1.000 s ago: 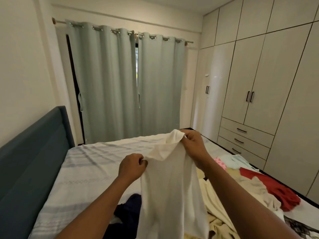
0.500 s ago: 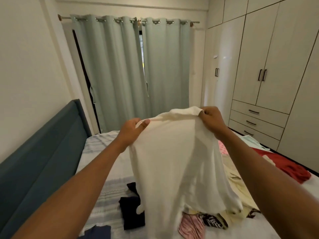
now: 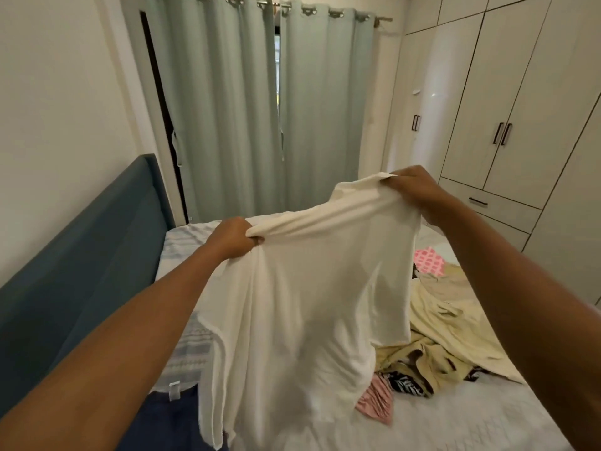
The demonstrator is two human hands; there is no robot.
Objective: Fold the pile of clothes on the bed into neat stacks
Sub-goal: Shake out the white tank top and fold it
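A white garment (image 3: pixel 309 304) hangs spread in the air over the bed (image 3: pixel 455 418). My left hand (image 3: pixel 232 239) grips its upper left edge in a fist. My right hand (image 3: pixel 413 187) pinches the upper right corner, held higher than the left. Behind the garment lies the pile of clothes (image 3: pixel 448 327): cream and beige pieces, a pink patterned one (image 3: pixel 427 260), a pink striped one (image 3: pixel 375 400) and a black-and-white one (image 3: pixel 403 384). A dark blue garment (image 3: pixel 162 418) lies at the near left, partly hidden by my left arm.
A blue-grey headboard (image 3: pixel 81 271) runs along the left of the bed. Pale green curtains (image 3: pixel 260 109) hang at the far end. A wardrobe (image 3: pixel 520 109) with drawers lines the right wall.
My hands moved further apart, stretching the white garment wider. My left hand sank while the right stayed high, and the view tilted down and closer to the bed.
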